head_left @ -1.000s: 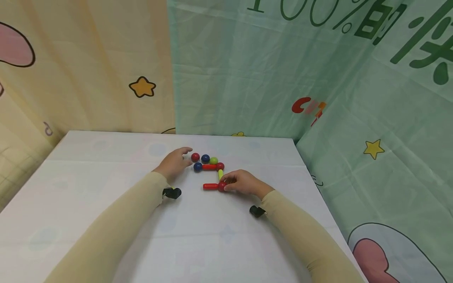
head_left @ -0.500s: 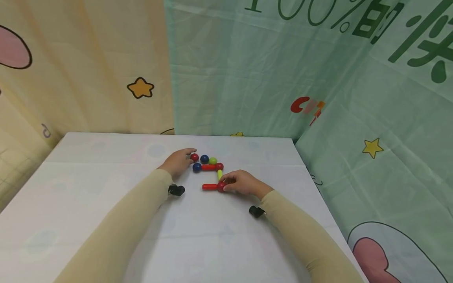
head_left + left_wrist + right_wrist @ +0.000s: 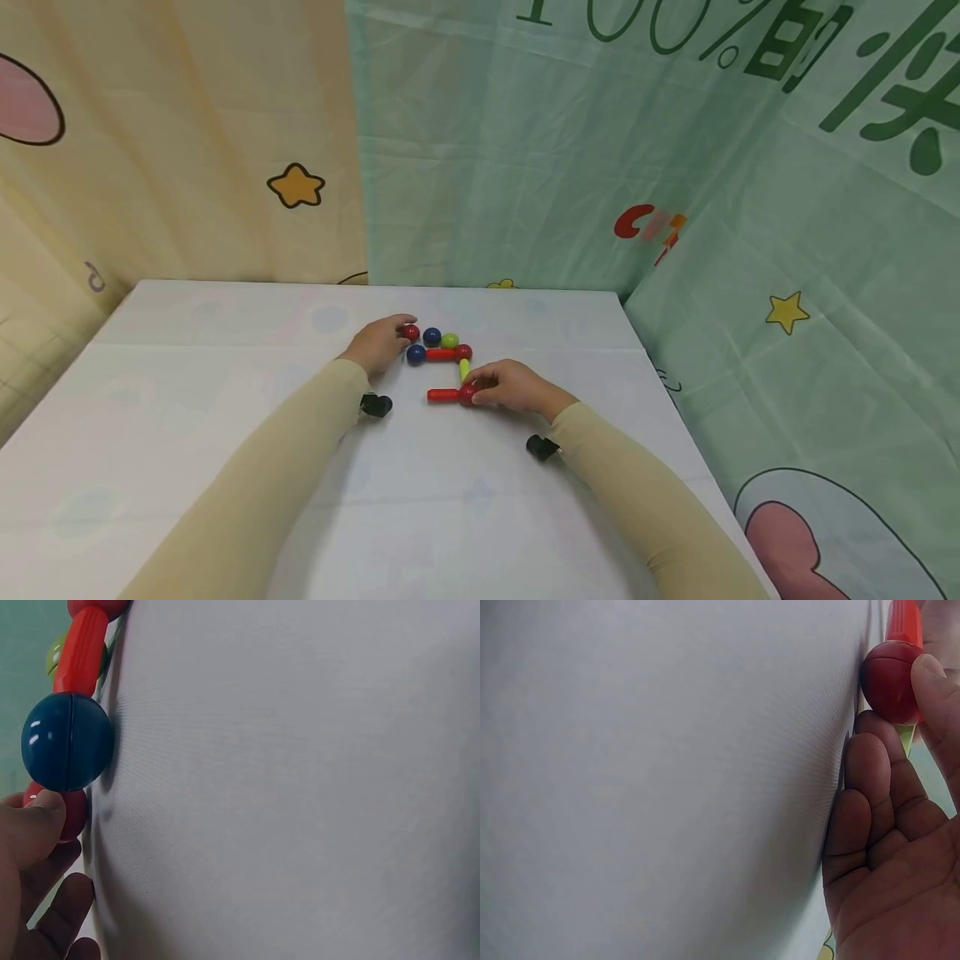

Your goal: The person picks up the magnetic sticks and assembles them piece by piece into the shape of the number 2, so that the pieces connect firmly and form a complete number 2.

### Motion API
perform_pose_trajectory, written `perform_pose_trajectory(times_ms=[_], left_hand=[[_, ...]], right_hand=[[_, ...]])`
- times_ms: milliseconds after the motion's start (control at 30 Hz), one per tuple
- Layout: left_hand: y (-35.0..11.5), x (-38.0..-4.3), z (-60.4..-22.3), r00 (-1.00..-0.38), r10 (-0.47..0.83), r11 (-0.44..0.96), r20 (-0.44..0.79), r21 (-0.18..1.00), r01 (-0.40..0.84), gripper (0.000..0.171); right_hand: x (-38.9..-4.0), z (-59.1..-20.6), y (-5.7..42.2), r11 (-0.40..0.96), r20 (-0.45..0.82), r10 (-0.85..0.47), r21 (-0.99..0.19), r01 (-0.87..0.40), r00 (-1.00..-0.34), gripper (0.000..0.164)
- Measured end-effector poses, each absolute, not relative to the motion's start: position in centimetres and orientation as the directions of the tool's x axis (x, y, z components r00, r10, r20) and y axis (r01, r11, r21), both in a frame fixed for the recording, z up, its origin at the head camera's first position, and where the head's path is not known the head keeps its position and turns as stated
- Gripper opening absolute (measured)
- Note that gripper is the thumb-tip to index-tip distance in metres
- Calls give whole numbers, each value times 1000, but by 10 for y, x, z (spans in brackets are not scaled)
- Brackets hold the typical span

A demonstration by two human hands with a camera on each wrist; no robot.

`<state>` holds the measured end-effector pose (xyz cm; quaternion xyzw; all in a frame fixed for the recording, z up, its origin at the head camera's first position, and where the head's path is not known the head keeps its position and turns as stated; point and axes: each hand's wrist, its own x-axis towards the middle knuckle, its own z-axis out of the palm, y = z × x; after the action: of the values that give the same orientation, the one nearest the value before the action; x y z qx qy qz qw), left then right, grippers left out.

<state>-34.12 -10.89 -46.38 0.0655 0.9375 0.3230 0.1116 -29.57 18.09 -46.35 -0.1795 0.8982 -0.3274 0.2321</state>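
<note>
At the far part of the white table, my left hand point(image 3: 377, 343) pinches a loose red ball point(image 3: 411, 332) between thumb and fingers; the left wrist view shows the thumb on this red ball point(image 3: 73, 821), behind a blue ball point(image 3: 66, 742). That blue ball ends a chain: a red rod point(image 3: 441, 355), a red corner ball point(image 3: 464, 352), a yellow-green rod point(image 3: 464, 368), a nearer red ball point(image 3: 467, 395) and another red rod point(image 3: 442, 396) pointing left. My right hand point(image 3: 519, 387) pinches the nearer red ball, its lower fingers resting along the tabletop.
A second blue ball point(image 3: 432, 337) and a green ball point(image 3: 449, 341) lie in a row behind the chain. The white table point(image 3: 420, 500) ends at printed curtains point(image 3: 487, 167) at the back and right. Each wrist carries a small black camera.
My left hand has moved a little to the right and taken hold of the loose red ball. The right hand stays on its ball; the chain keeps its shape.
</note>
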Motion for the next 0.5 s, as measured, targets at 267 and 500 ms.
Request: perform_pose_trajectory(times_ms=[267,500], left_hand=[[-107,-341,-464,-972,165,803,-169,595,33,50],[-105,-340,-463,-975,152,798,-164,602,24,47]], right_hand=[[-297,-465,181,723,-299,-471,-670,-169,-830,28],[-296,-464,181,722,-307,-470,-674,-159,-828,28]])
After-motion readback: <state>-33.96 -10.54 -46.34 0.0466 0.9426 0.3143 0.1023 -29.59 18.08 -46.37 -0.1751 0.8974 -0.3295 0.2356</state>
